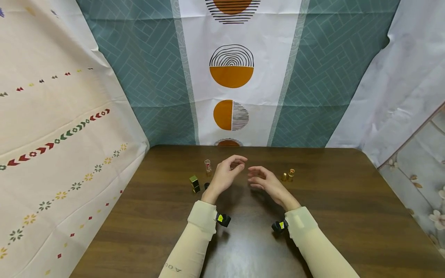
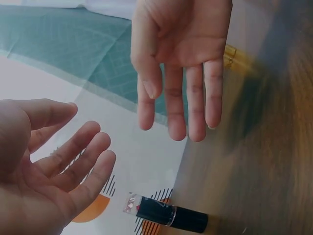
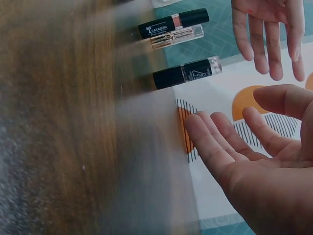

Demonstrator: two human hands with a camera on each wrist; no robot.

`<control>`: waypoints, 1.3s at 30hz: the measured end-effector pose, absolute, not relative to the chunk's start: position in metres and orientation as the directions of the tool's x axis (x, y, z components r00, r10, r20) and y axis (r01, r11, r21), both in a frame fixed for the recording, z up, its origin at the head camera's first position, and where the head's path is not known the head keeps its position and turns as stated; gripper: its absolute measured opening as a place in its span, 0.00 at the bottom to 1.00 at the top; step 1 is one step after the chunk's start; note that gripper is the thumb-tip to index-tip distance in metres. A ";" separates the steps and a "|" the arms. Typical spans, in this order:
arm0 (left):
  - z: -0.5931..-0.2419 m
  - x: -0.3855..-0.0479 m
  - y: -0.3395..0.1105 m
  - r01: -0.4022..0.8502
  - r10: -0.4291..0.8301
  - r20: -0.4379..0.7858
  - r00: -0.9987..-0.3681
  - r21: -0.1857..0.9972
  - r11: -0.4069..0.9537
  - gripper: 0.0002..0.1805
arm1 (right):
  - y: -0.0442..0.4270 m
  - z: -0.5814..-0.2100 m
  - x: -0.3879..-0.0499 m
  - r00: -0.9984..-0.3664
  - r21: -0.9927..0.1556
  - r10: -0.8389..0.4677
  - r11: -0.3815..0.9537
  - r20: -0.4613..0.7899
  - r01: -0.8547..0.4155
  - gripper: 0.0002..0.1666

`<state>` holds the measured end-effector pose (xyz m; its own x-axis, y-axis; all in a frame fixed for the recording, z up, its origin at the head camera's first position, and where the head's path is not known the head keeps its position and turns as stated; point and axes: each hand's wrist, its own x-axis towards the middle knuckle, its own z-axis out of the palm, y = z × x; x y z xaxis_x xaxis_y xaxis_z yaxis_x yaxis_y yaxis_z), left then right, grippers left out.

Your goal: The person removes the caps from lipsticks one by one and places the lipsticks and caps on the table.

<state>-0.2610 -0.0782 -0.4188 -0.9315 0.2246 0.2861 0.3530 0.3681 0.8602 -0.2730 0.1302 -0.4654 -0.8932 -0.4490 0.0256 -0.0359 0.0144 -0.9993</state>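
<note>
Both hands are held above the table, palms facing, a small gap between them. The left hand (image 1: 224, 177) has loosely bent fingers and holds nothing; beside it are a clear tube with red inside (image 1: 208, 166), a gold box-like item (image 1: 194, 181) and a small black item (image 1: 206, 185), partly hidden. The right hand (image 1: 271, 186) holds nothing, its fingers spread; two small gold items (image 1: 284, 177) (image 1: 291, 175) stand beyond it. In the right wrist view, a black tube lettered TEATASON (image 3: 173, 23), a clear tube (image 3: 178, 36) and another black tube (image 3: 188, 73) appear beyond the fingers.
The brown wooden table (image 1: 347, 208) ends at a hanging teal and white cloth (image 1: 231, 92). A patterned cream cloth (image 1: 69, 123) hangs at the left, a white cloth (image 1: 399, 77) at the right. Each wrist carries a small black camera (image 1: 223, 219) (image 1: 279, 226).
</note>
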 end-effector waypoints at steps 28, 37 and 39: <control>-0.417 -0.271 -0.095 0.319 0.115 0.303 -0.946 0.810 0.492 0.14 | 0.129 -0.469 -0.277 -0.885 -1.000 -0.465 0.001 0.020 -0.023 0.30; -0.422 -0.273 -0.092 0.227 0.075 0.233 -0.970 0.743 0.630 0.14 | 0.124 -0.474 -0.276 -0.879 -1.000 -0.476 0.027 -0.008 -0.006 0.31; -0.421 -0.273 -0.092 0.213 0.074 0.218 -0.973 0.732 0.648 0.14 | 0.122 -0.476 -0.276 -0.877 -0.999 -0.481 0.051 -0.015 -0.011 0.31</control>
